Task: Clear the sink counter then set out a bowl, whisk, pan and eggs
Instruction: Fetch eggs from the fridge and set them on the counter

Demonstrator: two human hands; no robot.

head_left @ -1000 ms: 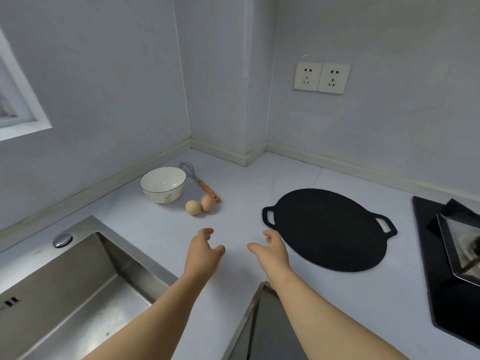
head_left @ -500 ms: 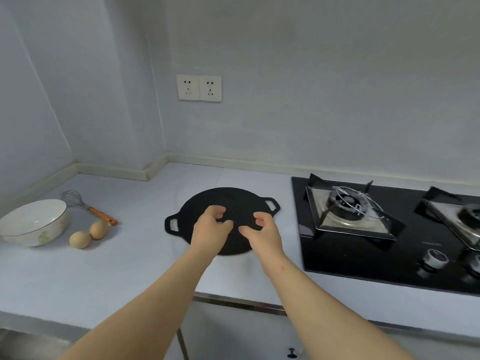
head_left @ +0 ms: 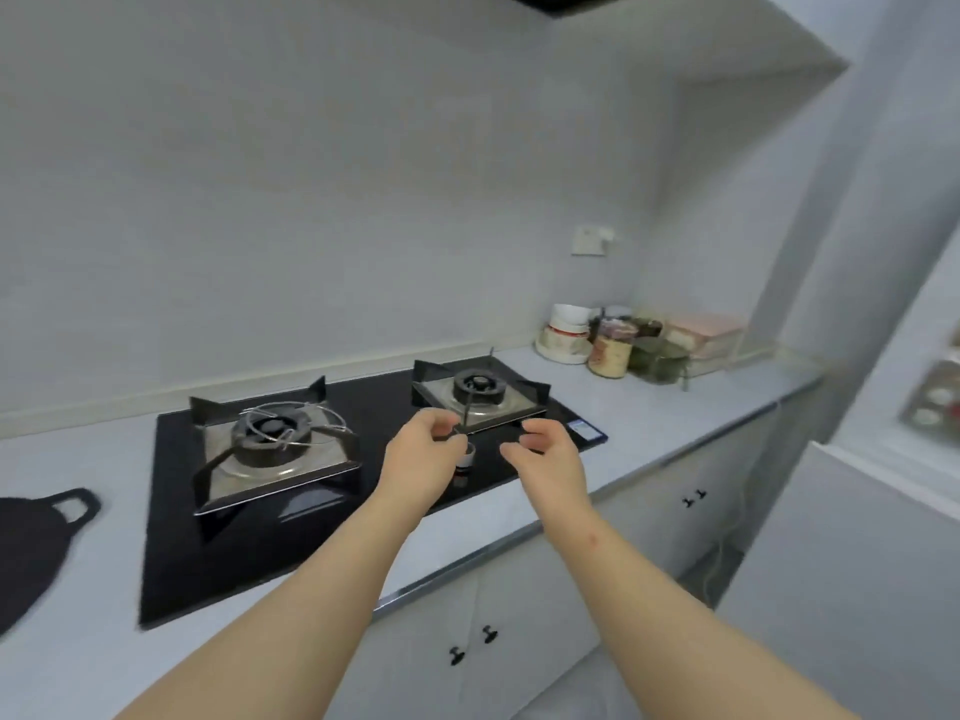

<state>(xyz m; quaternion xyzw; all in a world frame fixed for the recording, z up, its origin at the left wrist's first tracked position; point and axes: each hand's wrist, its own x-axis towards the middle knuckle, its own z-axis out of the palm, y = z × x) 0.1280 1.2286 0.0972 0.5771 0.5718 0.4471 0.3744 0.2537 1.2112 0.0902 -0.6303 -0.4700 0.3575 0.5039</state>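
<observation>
Our left hand [head_left: 423,452] and right hand [head_left: 546,454] hover over the hob [head_left: 374,402], fingers loosely curled, holding nothing; the pan [head_left: 31,543] lies at the left edge of the counter [head_left: 623,407]; we should probably keep clear of the grates [head_left: 317,391].

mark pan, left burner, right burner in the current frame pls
pan [head_left: 26,556]: head view, far left edge; on its flat black surface.
left burner [head_left: 271,433]: head view; on the dark burner head at its centre.
right burner [head_left: 479,385]: head view; on the dark burner head at its centre.
</observation>
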